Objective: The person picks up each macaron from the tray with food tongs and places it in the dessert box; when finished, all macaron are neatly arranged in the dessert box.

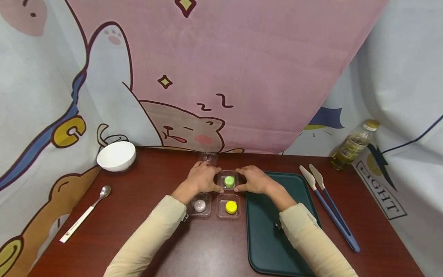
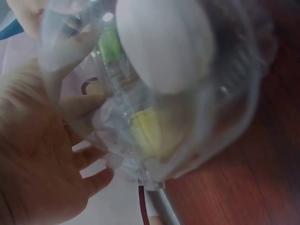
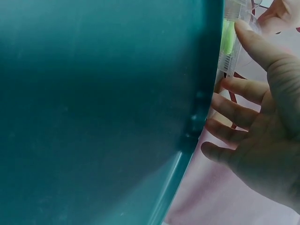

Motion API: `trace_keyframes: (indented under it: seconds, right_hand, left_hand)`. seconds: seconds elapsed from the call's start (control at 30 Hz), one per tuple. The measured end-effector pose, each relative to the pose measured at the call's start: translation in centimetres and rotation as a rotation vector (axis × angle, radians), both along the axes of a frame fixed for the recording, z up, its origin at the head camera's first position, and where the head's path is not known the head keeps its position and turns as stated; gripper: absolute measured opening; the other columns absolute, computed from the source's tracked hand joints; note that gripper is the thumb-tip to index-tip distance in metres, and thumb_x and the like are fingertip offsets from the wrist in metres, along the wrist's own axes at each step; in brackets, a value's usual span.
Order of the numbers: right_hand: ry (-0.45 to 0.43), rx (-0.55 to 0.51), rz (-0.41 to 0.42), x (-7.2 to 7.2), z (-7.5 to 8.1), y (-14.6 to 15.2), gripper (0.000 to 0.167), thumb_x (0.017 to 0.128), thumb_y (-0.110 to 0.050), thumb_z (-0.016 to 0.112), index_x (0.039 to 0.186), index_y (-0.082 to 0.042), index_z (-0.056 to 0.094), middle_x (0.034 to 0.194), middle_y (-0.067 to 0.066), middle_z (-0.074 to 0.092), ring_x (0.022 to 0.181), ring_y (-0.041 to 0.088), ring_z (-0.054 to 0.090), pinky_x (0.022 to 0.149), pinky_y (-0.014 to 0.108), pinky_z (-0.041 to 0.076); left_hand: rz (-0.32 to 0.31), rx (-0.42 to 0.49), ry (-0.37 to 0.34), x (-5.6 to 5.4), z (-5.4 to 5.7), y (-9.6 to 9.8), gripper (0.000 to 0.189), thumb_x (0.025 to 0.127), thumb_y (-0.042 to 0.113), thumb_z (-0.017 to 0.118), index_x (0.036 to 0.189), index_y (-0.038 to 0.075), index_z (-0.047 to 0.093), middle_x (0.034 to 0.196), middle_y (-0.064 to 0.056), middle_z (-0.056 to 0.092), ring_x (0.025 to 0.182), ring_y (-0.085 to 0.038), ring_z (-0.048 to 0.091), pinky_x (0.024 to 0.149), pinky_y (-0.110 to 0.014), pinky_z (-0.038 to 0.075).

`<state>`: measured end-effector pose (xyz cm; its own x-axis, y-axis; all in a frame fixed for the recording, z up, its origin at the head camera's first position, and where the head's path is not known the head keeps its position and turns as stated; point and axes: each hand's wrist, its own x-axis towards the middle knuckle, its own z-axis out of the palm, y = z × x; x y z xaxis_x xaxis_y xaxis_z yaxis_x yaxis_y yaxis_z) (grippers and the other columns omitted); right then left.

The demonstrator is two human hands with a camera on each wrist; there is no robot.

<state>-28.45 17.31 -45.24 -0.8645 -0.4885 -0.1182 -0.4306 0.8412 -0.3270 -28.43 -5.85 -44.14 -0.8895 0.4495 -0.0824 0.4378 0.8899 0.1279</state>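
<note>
Small clear plastic boxes stand in a group at the table's middle. One box [image 1: 237, 175] contains a round green macaron-like piece [image 1: 229, 181]. My left hand [image 1: 203, 178] is at its left side, thumb and index fingertips by the corners. At its right side my right hand [image 1: 255, 180] mirrors this; in the right wrist view its thumb [image 3: 255, 44] lies against the box and the other fingers spread loosely. Nearer me, a yellow piece [image 1: 231, 207] and a whitish piece [image 1: 199, 206] sit in boxes of their own. Another clear box [image 1: 212, 157] is partly hidden behind my left hand.
A dark green tray [image 1: 270, 238] lies under my right forearm. Blue-handled tongs [image 1: 332, 207] and an oil bottle [image 1: 353, 146] are farther right. On the left are a white bowl [image 1: 117, 157] and a spoon [image 1: 86, 213]. A printed cloth backs the table.
</note>
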Motion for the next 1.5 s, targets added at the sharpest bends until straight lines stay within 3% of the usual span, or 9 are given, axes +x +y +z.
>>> trace_keyframes:
  seconds: [0.23,0.4,0.6,0.73,0.83,0.97,1.07,1.27,1.5]
  right_hand:
    - [-0.025,0.002,-0.011,0.0,0.1,0.6,0.087,0.084,-0.048,0.080,0.150,-0.003,0.047,0.149,0.018,0.054,0.141,0.040,0.045,0.116,0.058,0.037]
    - [-0.038,-0.015,-0.025,0.3,0.1,1.0,0.089,0.084,-0.050,0.079,0.152,-0.004,0.045,0.151,0.019,0.052,0.142,0.041,0.043,0.116,0.060,0.037]
    - [-0.008,-0.064,0.003,1.2,0.2,1.9,0.087,0.085,-0.049,0.078,0.152,-0.005,0.045,0.151,0.018,0.052,0.142,0.040,0.043,0.115,0.060,0.037]
    - [0.048,-0.086,0.040,2.1,0.3,2.3,0.082,0.087,-0.051,0.076,0.151,-0.008,0.048,0.149,0.016,0.054,0.142,0.041,0.044,0.115,0.061,0.036]
    - [0.081,-0.102,0.053,2.8,0.4,2.4,0.079,0.088,-0.056,0.072,0.150,-0.011,0.050,0.150,0.014,0.054,0.145,0.041,0.040,0.117,0.063,0.033]
    - [0.114,-0.117,0.076,3.7,0.5,2.4,0.077,0.089,-0.059,0.068,0.149,-0.013,0.053,0.150,0.012,0.055,0.147,0.041,0.038,0.117,0.064,0.032]
    - [0.140,-0.106,0.099,4.5,0.5,2.3,0.075,0.089,-0.059,0.069,0.146,-0.013,0.055,0.147,0.010,0.058,0.145,0.040,0.041,0.116,0.063,0.035]
    - [0.143,-0.085,0.129,6.0,0.4,1.8,0.076,0.086,-0.058,0.073,0.145,-0.013,0.057,0.144,0.009,0.061,0.139,0.036,0.048,0.115,0.061,0.038]
    - [0.148,-0.072,0.175,6.8,0.1,1.5,0.079,0.082,-0.059,0.077,0.143,-0.012,0.059,0.138,0.006,0.065,0.135,0.032,0.053,0.118,0.059,0.033]
  left_hand:
    - [0.012,0.095,-0.016,0.3,0.9,-0.9,0.083,0.077,0.063,0.078,0.146,0.021,0.057,0.146,0.002,0.060,0.142,-0.029,0.046,0.124,-0.046,0.026]
    - [0.053,0.236,-0.009,-0.2,1.7,-2.3,0.071,0.087,0.062,0.069,0.143,0.021,0.060,0.142,-0.001,0.064,0.136,-0.032,0.054,0.113,-0.048,0.042]
    - [0.290,0.391,-0.022,-1.9,1.9,-4.6,0.060,0.096,0.055,0.060,0.144,0.018,0.059,0.137,-0.006,0.067,0.127,-0.033,0.062,0.092,-0.056,0.054]
    - [0.451,0.398,-0.062,-3.1,1.6,-5.9,0.058,0.099,0.051,0.056,0.145,0.016,0.057,0.137,-0.011,0.067,0.126,-0.038,0.061,0.094,-0.059,0.052]
    - [0.509,0.398,-0.112,-3.7,1.2,-6.6,0.057,0.100,0.050,0.054,0.147,0.016,0.055,0.145,-0.013,0.060,0.131,-0.042,0.056,0.097,-0.062,0.049]
    - [0.532,0.417,-0.164,-4.2,0.5,-7.3,0.058,0.101,0.049,0.052,0.147,0.014,0.054,0.151,-0.016,0.053,0.137,-0.045,0.050,0.103,-0.064,0.045]
    - [0.543,0.468,-0.199,-4.5,0.1,-7.5,0.056,0.101,0.048,0.054,0.143,0.010,0.058,0.139,-0.015,0.064,0.128,-0.039,0.059,0.103,-0.058,0.047]
    - [0.549,0.667,-0.358,-5.1,-0.7,-7.3,0.047,0.100,0.038,0.061,0.127,0.000,0.067,0.105,-0.015,0.078,0.090,-0.024,0.073,0.076,-0.037,0.055]
    - [0.557,0.747,-0.436,-5.3,-1.4,-7.1,0.043,0.100,0.035,0.063,0.127,0.002,0.068,0.110,-0.013,0.078,0.099,-0.026,0.073,0.073,-0.033,0.051]
